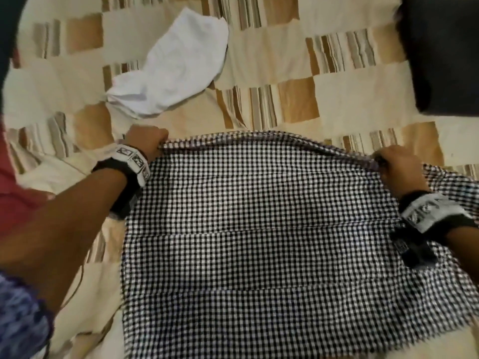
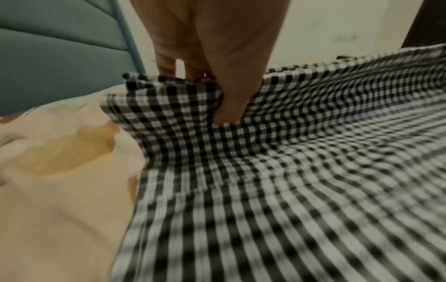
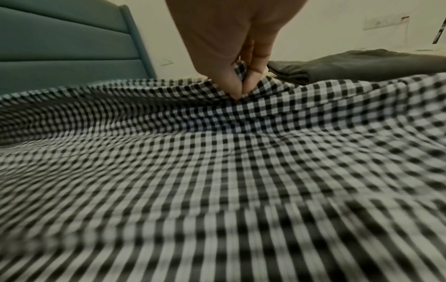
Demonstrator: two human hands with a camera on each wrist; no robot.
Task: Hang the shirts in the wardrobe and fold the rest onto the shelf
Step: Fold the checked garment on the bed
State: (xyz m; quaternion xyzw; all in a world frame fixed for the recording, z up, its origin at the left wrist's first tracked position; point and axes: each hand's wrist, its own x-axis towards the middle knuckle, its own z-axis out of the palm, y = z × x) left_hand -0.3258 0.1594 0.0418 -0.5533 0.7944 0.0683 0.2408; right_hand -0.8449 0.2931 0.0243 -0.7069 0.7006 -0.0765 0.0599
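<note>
1. The checked shirt [image 1: 259,242] lies spread on the bed [image 1: 272,60], near edge toward you. Your left hand [image 1: 146,142] pinches its far left corner, thumb over the cloth, fingers behind.
2. Your right hand [image 1: 396,167] grips the far edge on the right, fingertips [image 3: 237,89] closed on a bunched ridge of fabric.
3. Judgement: you are straightening the shirt before it goes on a hanger. Keep the far edge taut between both hands and level, so the cloth does not sag in the middle.
4. The right side looks rumpled under your wrist; smooth it before lifting.
5. The white garment [image 1: 176,66] and the dark folded cloth [image 1: 445,53] lie well apart from the shirt, further up the bed.
6. Hard to tell: collar, sleeves and buttons are not visible, so which end you hold is unclear. No wardrobe, shelf or hanger is in view. Near cloth is blurred in both wrist views.
</note>
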